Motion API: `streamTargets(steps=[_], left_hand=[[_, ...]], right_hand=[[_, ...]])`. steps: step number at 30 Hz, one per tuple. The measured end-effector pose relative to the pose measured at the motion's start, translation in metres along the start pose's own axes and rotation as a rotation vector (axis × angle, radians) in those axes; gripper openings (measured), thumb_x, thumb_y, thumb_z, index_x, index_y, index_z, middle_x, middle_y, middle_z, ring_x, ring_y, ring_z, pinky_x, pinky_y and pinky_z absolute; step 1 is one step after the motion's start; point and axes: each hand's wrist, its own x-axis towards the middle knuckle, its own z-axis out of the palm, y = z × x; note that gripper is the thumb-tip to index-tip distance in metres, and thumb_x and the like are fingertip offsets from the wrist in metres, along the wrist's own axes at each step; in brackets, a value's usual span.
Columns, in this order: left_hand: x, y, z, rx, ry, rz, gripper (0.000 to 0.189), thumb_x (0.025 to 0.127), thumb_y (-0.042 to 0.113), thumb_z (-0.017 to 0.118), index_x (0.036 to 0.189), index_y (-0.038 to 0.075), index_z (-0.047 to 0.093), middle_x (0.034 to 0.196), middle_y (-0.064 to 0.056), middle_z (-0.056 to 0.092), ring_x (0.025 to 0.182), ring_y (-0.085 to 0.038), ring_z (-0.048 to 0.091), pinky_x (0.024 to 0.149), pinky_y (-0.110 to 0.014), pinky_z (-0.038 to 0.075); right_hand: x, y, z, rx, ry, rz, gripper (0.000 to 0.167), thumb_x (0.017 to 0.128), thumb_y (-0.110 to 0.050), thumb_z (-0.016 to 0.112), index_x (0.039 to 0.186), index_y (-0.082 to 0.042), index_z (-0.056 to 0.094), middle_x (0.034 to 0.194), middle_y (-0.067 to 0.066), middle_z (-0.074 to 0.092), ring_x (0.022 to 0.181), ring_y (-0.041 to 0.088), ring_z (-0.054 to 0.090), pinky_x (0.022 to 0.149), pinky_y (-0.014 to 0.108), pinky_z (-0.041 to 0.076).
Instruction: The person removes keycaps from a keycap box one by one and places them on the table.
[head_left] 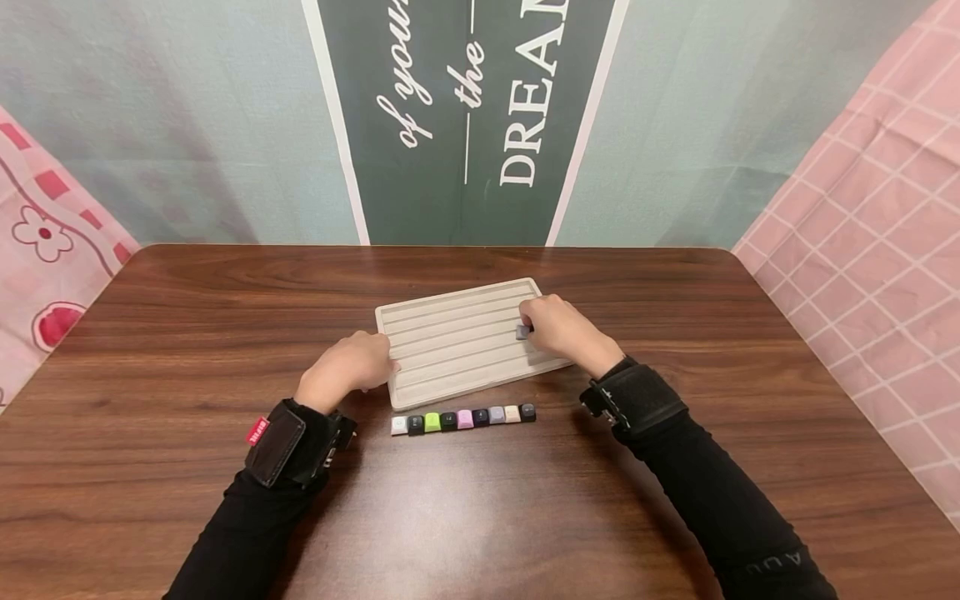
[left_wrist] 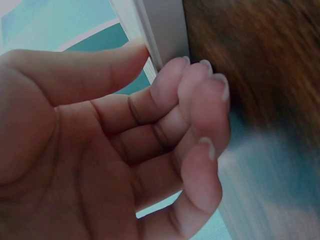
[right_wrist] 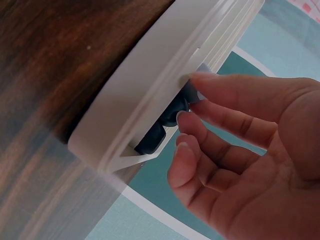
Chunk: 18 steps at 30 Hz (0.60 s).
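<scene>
A cream tray with parallel ridged rows (head_left: 450, 342) lies slanted on the table. At its left end, my left hand (head_left: 351, 365) grips the edge; in the left wrist view, thumb and fingertips meet the tray wall (left_wrist: 162, 30). Over the right end, my right hand (head_left: 564, 332) pinches a grey keycap (head_left: 522, 332) between thumb and fingers. The right wrist view shows that grey keycap (right_wrist: 191, 92) at a tray row, beside a dark keycap (right_wrist: 175, 112) and another dark keycap (right_wrist: 151, 140) inside the tray. In the head view, the right hand hides these two.
In front of the tray runs a line of several keycaps, among them a white keycap (head_left: 399, 426), a green keycap (head_left: 432, 422) and a pink keycap (head_left: 465, 418). The brown wooden table (head_left: 465, 517) ends at a printed curtain (head_left: 465, 208) behind.
</scene>
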Motion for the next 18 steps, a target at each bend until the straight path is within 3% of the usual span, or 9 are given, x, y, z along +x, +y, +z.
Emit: streamTargets(steps=[9, 18], left_hand=[[-0.0013, 0.0009, 0.0004, -0.003, -0.009, -0.005, 0.023, 0.095, 0.019, 0.047, 0.081, 0.004, 0.057, 0.058, -0.006, 0.051, 0.05, -0.016, 0.046, 0.055, -0.029, 0.036], [-0.0024, 0.0033, 0.0007, 0.002, -0.006, 0.001, 0.023, 0.095, 0.019, 0.047, 0.083, 0.003, 0.058, 0.058, -0.006, 0.05, 0.051, -0.017, 0.046, 0.056, -0.029, 0.035]], right_hand=[[0.0, -0.0006, -0.0013, 0.019, -0.021, 0.01, 0.022, 0.084, -0.003, 0.06, 0.068, -0.006, 0.045, 0.061, 0.002, 0.034, 0.055, 0.016, 0.035, 0.052, 0.026, 0.027], [0.0006, 0.0012, -0.0003, 0.015, -0.03, 0.014, 0.013, 0.084, -0.005, 0.06, 0.074, -0.003, 0.052, 0.064, 0.003, 0.043, 0.057, 0.016, 0.041, 0.053, 0.027, 0.031]])
